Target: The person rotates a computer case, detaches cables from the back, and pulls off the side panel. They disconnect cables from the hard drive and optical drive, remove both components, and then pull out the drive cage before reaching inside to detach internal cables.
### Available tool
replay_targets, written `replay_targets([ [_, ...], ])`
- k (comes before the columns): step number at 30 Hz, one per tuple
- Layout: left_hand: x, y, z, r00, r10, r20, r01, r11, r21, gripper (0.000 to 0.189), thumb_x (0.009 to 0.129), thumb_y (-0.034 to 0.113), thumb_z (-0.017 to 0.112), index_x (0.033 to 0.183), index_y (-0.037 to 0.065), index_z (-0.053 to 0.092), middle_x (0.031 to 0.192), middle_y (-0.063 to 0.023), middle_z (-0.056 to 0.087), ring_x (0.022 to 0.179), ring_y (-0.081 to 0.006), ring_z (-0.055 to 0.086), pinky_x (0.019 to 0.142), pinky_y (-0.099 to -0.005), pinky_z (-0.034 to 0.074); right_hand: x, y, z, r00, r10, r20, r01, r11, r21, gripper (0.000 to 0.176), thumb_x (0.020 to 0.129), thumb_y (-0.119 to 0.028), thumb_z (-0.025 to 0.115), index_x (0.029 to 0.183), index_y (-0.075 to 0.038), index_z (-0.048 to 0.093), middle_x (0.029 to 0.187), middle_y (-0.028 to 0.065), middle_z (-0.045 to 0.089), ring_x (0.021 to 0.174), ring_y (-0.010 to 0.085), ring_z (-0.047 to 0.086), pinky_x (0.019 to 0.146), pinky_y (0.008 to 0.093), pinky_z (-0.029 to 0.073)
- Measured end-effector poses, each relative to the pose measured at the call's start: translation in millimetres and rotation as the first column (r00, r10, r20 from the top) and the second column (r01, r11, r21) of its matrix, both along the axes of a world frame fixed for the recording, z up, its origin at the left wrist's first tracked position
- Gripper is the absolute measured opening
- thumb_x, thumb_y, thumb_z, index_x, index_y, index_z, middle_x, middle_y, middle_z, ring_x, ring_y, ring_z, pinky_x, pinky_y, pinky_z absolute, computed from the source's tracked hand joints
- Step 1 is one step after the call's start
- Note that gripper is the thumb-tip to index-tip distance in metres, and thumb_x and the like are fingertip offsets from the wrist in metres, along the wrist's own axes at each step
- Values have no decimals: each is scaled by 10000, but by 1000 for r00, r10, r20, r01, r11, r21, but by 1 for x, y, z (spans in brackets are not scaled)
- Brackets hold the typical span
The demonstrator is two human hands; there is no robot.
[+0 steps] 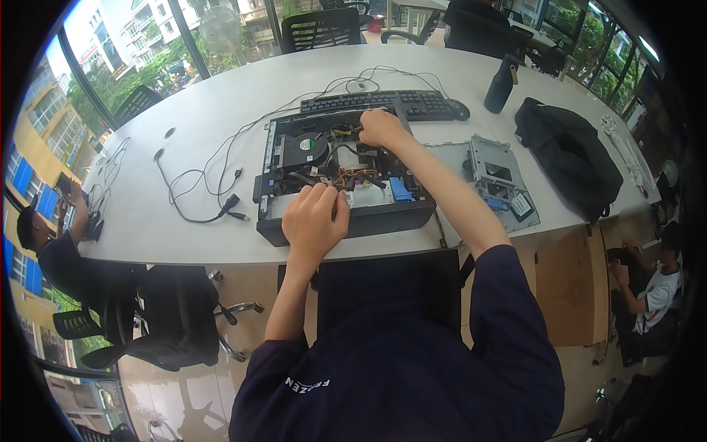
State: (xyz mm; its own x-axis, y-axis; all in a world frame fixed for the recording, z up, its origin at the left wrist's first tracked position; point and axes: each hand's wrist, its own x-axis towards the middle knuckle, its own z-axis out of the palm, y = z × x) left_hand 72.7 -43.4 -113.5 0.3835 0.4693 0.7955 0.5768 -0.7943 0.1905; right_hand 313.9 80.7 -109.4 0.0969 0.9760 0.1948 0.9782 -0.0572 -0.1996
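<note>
An opened black computer case (pixel 353 222) lies flat on the white table, its inside facing up. A round fan (pixel 304 149) sits at its left, coloured wires run through the middle, and a blue plastic part (pixel 401 189) is at the lower right. My left hand (pixel 315 218) is at the case's front edge, fingers curled; whatever its fingertips hold is hidden. Near the back edge, my right hand (pixel 382 128) reaches in by some yellowish wires, its fingers closed and their tips mostly hidden.
Behind the case lie a keyboard (pixel 383 101) and a mouse (pixel 459 110). A removed metal bracket (pixel 495 173) is at the right, with a dark bottle (pixel 501 85) and a black bag (pixel 571 155) beyond. Cables (pixel 193 219) spread leftward. People sit at both sides.
</note>
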Motion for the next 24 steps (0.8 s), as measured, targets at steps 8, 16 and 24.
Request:
replay_targets([
  [8, 0, 1, -1, 1000, -16, 20, 16, 1000, 11, 181, 839, 126, 663, 692, 68, 575, 650, -39, 528, 598, -230, 534, 531, -364, 406, -5, -1, 6, 1000, -28, -13, 27, 998, -50, 289, 751, -128, 640, 995, 3, 721, 1037, 237, 714, 1013, 374, 695, 871, 446, 563],
  [16, -1, 0, -1, 1000, 3, 0, -3, 1000, 15, 194, 822, 126, 670, 667, 68, 569, 666, -34, 530, 630, -219, 536, 555, -361, 431, 0, 2, -1, 1000, -2, -6, 2, 1000, -4, 275, 731, -115, 673, 968, 15, 721, 1016, 246, 712, 990, 391, 696, 865, 457, 565],
  [24, -1, -1, 0, 1000, 6, 4, -6, 1000, 18, 208, 827, 130, 671, 659, 69, 566, 654, -32, 520, 632, -218, 535, 553, -361, 428, -5, 0, 3, 995, -59, -75, 60, 998, 18, 268, 715, -118, 671, 947, 5, 728, 992, 246, 715, 980, 390, 698, 860, 457, 564],
])
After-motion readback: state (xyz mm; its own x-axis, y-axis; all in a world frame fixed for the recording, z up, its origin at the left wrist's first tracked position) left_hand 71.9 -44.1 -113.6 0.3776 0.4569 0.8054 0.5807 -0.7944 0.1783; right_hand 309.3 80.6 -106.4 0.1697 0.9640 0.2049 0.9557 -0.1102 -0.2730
